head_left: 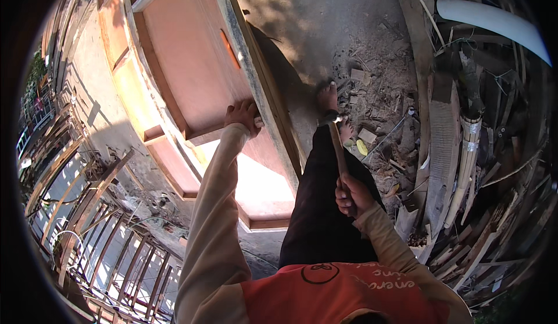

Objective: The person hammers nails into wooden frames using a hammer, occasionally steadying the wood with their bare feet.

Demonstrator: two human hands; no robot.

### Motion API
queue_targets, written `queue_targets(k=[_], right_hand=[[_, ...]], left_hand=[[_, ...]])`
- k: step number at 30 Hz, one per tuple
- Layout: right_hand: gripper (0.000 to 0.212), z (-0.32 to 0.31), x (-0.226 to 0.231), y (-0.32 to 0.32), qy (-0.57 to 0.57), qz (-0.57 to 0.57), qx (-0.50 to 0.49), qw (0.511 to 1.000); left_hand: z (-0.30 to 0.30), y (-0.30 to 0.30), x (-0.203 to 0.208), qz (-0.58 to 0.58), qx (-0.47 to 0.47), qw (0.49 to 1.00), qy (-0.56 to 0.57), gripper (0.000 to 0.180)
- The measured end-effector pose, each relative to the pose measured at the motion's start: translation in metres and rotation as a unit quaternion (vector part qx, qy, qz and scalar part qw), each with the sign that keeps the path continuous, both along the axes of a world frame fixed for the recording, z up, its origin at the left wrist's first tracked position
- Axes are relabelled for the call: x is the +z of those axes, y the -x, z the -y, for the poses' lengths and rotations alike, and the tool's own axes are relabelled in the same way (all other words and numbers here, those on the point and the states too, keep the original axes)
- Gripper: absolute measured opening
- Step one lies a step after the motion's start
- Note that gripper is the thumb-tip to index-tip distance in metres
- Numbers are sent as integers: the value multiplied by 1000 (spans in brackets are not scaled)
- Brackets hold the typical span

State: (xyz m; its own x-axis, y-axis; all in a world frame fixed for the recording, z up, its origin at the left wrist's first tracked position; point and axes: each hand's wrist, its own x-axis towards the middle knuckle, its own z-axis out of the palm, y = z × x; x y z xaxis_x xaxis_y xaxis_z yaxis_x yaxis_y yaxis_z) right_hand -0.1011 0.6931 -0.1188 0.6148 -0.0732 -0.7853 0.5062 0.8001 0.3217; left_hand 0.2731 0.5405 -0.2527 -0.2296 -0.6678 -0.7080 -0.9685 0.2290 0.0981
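My right hand (353, 196) is wrapped round the wooden handle of a hammer (339, 147), its head pointing away from me above my leg. My left hand (242, 116) is closed over the end of a wooden crosspiece (209, 134), close to the long side rail (247, 62) of a wooden panel frame. Thin reddish-brown sheeting (183, 39) backs the frame. A slim orange stick-like thing (230, 49) lies on the sheeting near the rail; its kind is unclear. The hammer head is apart from the frame.
Another framed panel (131, 86) lies along the left side. Scrap timber (442, 144) is heaped at the right, with a pale curved pipe-like piece (494, 19) on top. Wood chips and debris (378, 91) litter the ground beside my bare feet (328, 97). Slatted wooden racks (122, 260) stand at lower left.
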Motion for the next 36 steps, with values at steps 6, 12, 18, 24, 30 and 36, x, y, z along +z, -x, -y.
queue_targets(k=[6, 12, 18, 24, 30, 36], right_hand=[[34, -64, 76, 181, 20, -296, 150, 943], [34, -120, 158, 280, -41, -411, 284, 865], [33, -17, 134, 238, 65, -390, 324, 859], [32, 162, 124, 195, 191, -397, 347, 828], [32, 331, 127, 160, 244, -413, 386, 788], [31, 465, 144, 119, 284, -412, 406, 765]], left_hand=[[-35, 24, 69, 221, 155, 962, 35, 75], [-173, 34, 123, -92, 551, 825, -79, 62], [-341, -9, 156, 32, 513, 816, -265, 62], [-279, 27, 131, -19, 553, 790, -265, 57], [-78, -9, 123, -79, 506, 840, -176, 57], [131, -77, 134, -213, 704, 675, 59, 49]])
